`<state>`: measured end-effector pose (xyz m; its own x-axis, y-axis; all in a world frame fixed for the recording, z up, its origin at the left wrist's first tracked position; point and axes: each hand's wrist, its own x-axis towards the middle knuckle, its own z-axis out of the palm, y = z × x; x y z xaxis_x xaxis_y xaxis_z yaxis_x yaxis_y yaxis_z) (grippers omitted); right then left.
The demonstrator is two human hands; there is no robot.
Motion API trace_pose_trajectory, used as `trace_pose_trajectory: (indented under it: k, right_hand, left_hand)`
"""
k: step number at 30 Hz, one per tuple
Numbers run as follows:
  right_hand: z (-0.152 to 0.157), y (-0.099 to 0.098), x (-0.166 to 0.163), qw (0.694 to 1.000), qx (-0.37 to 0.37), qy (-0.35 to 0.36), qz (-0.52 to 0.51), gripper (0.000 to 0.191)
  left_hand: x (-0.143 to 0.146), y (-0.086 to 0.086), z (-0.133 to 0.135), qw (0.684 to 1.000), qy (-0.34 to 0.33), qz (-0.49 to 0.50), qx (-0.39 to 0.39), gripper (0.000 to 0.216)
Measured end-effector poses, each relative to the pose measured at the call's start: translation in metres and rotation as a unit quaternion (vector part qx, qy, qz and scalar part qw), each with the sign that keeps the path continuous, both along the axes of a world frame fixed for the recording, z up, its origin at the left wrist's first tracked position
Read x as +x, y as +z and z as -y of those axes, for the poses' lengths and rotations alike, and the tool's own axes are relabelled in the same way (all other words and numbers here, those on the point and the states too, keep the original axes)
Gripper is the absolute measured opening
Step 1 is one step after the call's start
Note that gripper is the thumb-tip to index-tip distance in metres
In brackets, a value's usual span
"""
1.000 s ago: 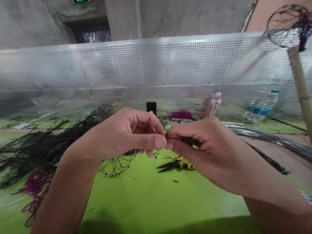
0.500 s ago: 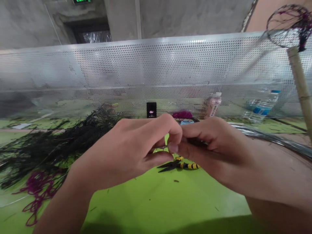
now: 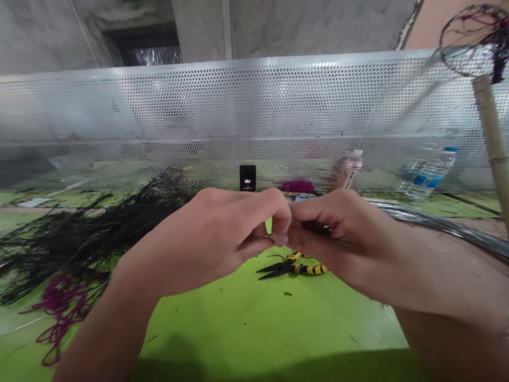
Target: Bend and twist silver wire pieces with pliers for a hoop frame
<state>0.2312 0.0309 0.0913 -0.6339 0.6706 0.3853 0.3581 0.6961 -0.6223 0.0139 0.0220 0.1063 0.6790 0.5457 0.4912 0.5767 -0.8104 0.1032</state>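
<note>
My left hand (image 3: 222, 236) and my right hand (image 3: 350, 244) meet at the fingertips above the green table, both closed in a pinch. A thin wire-like strand (image 3: 268, 236) shows in the gap between my left thumb and forefinger and runs toward the right fingertips, where its end is hidden. My right thumb presses against the bent right forefinger, touching the left fingertip. Below the hands, apart from them, long-nose pliers (image 3: 294, 267) with yellow and black handles lie on the table, jaws a little spread and pointing left.
Dark bristly strands (image 3: 107, 225) are heaped at left beside tangled magenta cord (image 3: 66, 300). Behind stand a small black device (image 3: 247, 178), a pink bottle (image 3: 350, 168) and a clear water bottle (image 3: 431, 172) before a perforated metal screen (image 3: 254, 101). Coiled wire (image 3: 429, 220) and a bamboo pole (image 3: 491, 132) are at right.
My left thumb has drawn back and upward, baring more of the strand. Both hands have shifted slightly left and up, still together. The pliers lie as before.
</note>
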Motion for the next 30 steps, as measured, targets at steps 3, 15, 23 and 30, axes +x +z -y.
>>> trace_pose_trajectory:
  k: [3, 15, 23, 30]
  right_hand:
    - [-0.006, -0.002, 0.001, 0.999, -0.025, 0.032, -0.004, 0.027]
    - [-0.02, -0.004, 0.006, 0.998, -0.033, 0.027, -0.037, 0.036]
    - [-0.024, -0.004, 0.01, 0.996, 0.043, -0.014, -0.078, 0.024]
    - [-0.016, -0.004, 0.011, 0.997, 0.062, -0.025, -0.044, 0.025]
  left_hand:
    - [-0.001, -0.002, -0.005, 1.0, 0.013, 0.004, 0.007, 0.023]
    - [0.01, -0.017, -0.01, 0.935, 0.009, -0.071, 0.347, 0.026]
    - [0.005, -0.012, -0.009, 0.987, 0.101, 0.088, 0.085, 0.023]
    - [-0.005, 0.003, 0.002, 0.951, 0.061, 0.146, -0.266, 0.037]
